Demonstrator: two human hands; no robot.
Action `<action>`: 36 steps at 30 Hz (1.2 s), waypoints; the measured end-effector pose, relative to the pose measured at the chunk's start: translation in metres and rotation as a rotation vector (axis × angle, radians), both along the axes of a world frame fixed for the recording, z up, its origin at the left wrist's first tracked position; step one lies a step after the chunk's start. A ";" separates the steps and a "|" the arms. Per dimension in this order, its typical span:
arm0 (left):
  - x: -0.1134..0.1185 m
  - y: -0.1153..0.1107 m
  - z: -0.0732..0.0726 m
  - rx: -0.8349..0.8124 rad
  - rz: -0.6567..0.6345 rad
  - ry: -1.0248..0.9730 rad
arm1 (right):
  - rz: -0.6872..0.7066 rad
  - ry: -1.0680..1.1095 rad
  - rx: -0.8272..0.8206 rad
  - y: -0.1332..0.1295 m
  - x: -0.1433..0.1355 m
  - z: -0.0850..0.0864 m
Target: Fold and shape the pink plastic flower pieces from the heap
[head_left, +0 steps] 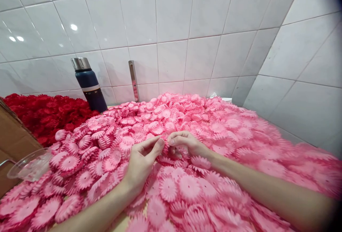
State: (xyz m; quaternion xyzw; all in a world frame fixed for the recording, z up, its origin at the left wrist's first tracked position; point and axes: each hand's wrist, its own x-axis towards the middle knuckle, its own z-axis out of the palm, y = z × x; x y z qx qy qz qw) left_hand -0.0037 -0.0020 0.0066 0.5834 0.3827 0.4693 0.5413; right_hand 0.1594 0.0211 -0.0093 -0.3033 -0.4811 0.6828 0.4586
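Note:
Both hands meet over a wide heap of pink scalloped fabric flower discs (189, 187). My left hand (143, 160) is closed, thumb pressed against the fingers on the edge of a pink flower disc (165, 148). From the other side my right hand (188, 143) pinches the same disc between thumb and index finger, its other fingers curled below. Most of that disc is hidden by the fingers and blends into the heap behind. Many discs in the heap have a small hole in the middle.
A dark blue bottle (92, 89) with a steel cap stands by the tiled wall (171, 14). Red flower pieces (56, 112) are piled at left. A cardboard box (13, 143) and a clear plastic dish (32, 166) sit at the left edge. A metal strip (133, 80) stands against the wall.

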 end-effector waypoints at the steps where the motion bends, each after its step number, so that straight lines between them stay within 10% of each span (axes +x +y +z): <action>1: 0.000 0.000 0.000 0.022 0.000 0.009 | -0.002 0.009 -0.007 0.000 0.000 0.000; 24: 0.004 -0.012 -0.002 0.101 0.179 0.041 | 0.002 0.146 -0.097 -0.001 0.000 0.001; 36: 0.005 -0.007 -0.001 0.065 0.145 0.001 | -0.048 -0.138 0.170 0.000 -0.001 0.000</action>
